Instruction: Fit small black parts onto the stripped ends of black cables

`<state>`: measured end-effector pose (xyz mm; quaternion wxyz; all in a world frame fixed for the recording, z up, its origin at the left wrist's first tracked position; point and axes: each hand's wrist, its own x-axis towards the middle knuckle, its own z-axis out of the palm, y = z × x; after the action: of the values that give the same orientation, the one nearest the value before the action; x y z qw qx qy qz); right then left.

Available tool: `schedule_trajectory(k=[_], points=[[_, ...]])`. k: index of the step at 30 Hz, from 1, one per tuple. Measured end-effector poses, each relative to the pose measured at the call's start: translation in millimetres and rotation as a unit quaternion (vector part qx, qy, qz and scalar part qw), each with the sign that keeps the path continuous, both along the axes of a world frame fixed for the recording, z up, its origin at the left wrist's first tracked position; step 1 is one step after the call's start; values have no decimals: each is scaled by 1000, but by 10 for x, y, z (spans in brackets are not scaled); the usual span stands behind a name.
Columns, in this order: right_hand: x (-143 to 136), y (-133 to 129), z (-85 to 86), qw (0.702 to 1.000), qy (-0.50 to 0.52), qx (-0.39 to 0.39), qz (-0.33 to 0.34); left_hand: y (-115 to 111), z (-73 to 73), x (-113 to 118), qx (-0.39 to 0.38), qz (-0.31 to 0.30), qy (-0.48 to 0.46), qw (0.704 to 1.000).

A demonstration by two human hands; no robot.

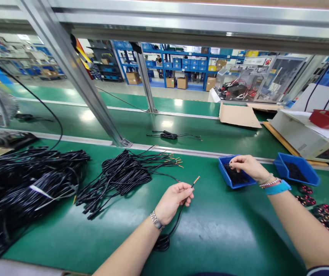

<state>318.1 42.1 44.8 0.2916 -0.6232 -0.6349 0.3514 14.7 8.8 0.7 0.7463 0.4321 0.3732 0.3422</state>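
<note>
Between the fingertips of my left hand is the end of a black cable, its bare orange-brown tip pointing up and to the right. The rest of that cable hangs down to a coil on the green bench, partly behind my forearm. My right hand is over a blue bin of small black parts. Its thumb and fingers are pinched together at the bin, and what they hold is too small to name. Left of my hands lies a pile of black cables with orange-tipped ends.
A larger heap of tied black cables covers the bench's left side. A second blue bin and several round black-and-red parts sit at right. One coiled cable lies on the surface beyond the rail. A slanted metal post rises at left.
</note>
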Motion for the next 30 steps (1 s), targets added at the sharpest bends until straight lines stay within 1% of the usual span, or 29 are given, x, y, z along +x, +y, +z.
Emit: schedule_trajectory(k=[2,4,6,8,9,11,13,16,20,24,30], points=[[-237,-74,55,989,149,-14,5,-8,27,-1,12,37,-13,999],[-560,-137,71,967,254,-19,17,-10,44,-2,27,64,-16,997],[-903,-184,51,948,318,-17,26,-7,47,-1,40,77,-13,996],[-1193,-211,10,934,357,-7,30,-1,40,0,50,84,-10,995],[-1301,-217,-13,927,374,-2,31,2,37,0,54,86,-9,995],[-1431,-215,-50,916,400,3,36,3,32,-1,63,90,-10,994],[-1464,-208,-68,908,417,1,40,-1,32,-4,68,90,-11,994],[-1435,-208,-55,904,426,-9,38,-9,32,-6,65,84,-10,994],[-1421,-222,-23,910,413,-18,38,-14,29,-3,60,78,-3,995],[-1432,-223,-35,915,401,-14,51,-16,29,5,59,77,1,995],[-1404,-215,-60,910,411,-31,56,-15,23,7,62,85,-3,994]])
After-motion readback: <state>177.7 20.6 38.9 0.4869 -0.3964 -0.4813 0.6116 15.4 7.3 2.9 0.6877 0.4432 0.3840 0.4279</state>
